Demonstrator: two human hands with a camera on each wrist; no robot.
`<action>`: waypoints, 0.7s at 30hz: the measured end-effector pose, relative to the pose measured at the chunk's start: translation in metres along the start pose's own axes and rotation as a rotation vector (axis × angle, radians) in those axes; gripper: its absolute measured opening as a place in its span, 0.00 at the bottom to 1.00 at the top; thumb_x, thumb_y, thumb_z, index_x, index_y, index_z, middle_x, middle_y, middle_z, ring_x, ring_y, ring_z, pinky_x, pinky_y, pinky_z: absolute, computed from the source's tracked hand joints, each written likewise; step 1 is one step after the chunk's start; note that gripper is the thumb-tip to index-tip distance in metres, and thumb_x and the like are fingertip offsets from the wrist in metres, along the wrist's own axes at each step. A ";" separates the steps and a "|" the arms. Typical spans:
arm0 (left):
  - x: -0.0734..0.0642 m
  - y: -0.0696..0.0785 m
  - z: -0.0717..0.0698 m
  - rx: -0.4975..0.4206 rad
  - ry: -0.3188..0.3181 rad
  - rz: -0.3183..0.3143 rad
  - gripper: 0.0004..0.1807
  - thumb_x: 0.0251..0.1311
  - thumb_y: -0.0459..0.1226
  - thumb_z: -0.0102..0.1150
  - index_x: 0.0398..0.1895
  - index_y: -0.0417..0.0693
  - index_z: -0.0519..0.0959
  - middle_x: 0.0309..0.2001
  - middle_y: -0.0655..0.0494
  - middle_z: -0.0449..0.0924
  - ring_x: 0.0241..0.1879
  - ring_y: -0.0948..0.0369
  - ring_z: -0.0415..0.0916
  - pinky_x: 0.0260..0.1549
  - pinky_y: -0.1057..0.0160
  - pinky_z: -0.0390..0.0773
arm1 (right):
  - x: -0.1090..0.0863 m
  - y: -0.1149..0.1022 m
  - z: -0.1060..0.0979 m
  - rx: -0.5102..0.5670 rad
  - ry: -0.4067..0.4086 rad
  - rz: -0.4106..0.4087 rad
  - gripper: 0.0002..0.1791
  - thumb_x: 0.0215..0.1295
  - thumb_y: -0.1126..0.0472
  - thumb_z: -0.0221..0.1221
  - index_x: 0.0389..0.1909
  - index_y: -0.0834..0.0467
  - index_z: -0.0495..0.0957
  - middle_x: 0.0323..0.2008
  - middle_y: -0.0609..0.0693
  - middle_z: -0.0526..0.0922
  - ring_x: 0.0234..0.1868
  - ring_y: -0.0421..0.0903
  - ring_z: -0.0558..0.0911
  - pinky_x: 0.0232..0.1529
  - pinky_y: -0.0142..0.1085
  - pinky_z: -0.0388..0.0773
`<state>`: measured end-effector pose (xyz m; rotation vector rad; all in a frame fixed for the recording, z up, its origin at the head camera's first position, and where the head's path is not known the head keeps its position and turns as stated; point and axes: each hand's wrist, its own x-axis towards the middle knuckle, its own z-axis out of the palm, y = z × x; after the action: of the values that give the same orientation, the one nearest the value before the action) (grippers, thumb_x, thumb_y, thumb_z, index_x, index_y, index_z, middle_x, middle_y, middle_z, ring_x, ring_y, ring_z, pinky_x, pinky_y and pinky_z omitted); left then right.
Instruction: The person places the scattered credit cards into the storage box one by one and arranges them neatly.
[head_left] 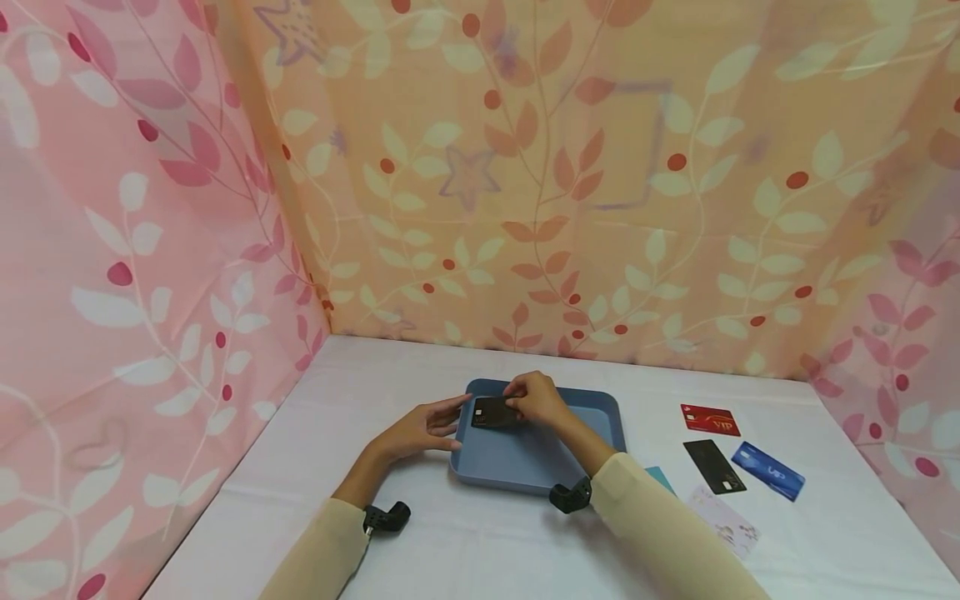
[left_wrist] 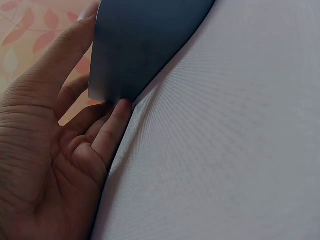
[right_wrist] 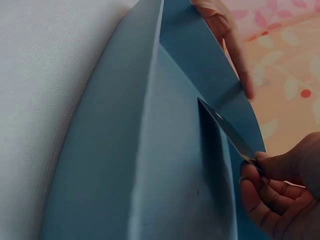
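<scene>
A black card [head_left: 493, 412] with a small chip lies tilted over the far left part of the blue tray [head_left: 525, 462]. My right hand [head_left: 538, 398] pinches its right end between thumb and fingers. The right wrist view shows the card [right_wrist: 227, 131] edge-on, its far end low by the tray floor and its near end raised in the right hand [right_wrist: 287, 187]. At the tray's left side, my left hand [head_left: 422, 429] touches the rim with fairly straight fingers. The left wrist view shows those fingertips [left_wrist: 122, 107] against the tray's outer wall [left_wrist: 145, 45].
Right of the tray lie a red card [head_left: 710, 420], another black card [head_left: 714, 467], a blue card [head_left: 768, 471] and a pale patterned card [head_left: 723, 521]. A light-blue card [head_left: 660, 478] is partly hidden by the right sleeve. Patterned cloth [head_left: 480, 183] stands behind the white table [head_left: 375, 358].
</scene>
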<state>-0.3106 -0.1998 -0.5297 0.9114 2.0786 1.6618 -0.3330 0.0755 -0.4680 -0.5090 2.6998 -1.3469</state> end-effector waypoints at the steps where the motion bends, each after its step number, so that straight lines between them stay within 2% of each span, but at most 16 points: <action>1: 0.000 0.000 0.000 -0.003 -0.001 -0.003 0.48 0.59 0.32 0.73 0.80 0.51 0.58 0.80 0.52 0.53 0.76 0.52 0.55 0.67 0.61 0.69 | 0.000 0.000 0.001 0.003 -0.001 0.001 0.04 0.62 0.73 0.66 0.38 0.68 0.85 0.22 0.59 0.84 0.14 0.41 0.77 0.19 0.31 0.80; 12: 0.000 0.000 0.000 0.008 -0.014 0.019 0.48 0.59 0.33 0.73 0.80 0.47 0.56 0.80 0.49 0.52 0.77 0.50 0.54 0.67 0.61 0.69 | 0.003 0.002 0.009 -0.050 0.034 0.008 0.04 0.61 0.74 0.67 0.36 0.67 0.85 0.20 0.54 0.82 0.15 0.42 0.77 0.18 0.32 0.80; 18: 0.000 0.001 0.000 0.013 -0.022 0.042 0.48 0.60 0.33 0.72 0.80 0.43 0.54 0.80 0.44 0.50 0.77 0.45 0.52 0.67 0.57 0.68 | 0.003 0.004 0.011 -0.069 0.050 0.008 0.03 0.60 0.74 0.68 0.34 0.66 0.85 0.19 0.49 0.81 0.14 0.40 0.76 0.18 0.31 0.79; 21: 0.000 0.002 -0.001 0.017 -0.021 0.039 0.48 0.60 0.33 0.72 0.80 0.43 0.55 0.80 0.45 0.51 0.77 0.46 0.53 0.67 0.58 0.68 | 0.004 0.006 0.013 -0.078 0.058 -0.005 0.03 0.59 0.74 0.68 0.33 0.66 0.85 0.19 0.50 0.82 0.14 0.39 0.75 0.18 0.31 0.78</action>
<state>-0.3105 -0.2001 -0.5280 0.9763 2.0772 1.6489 -0.3351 0.0676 -0.4800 -0.4915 2.8092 -1.2809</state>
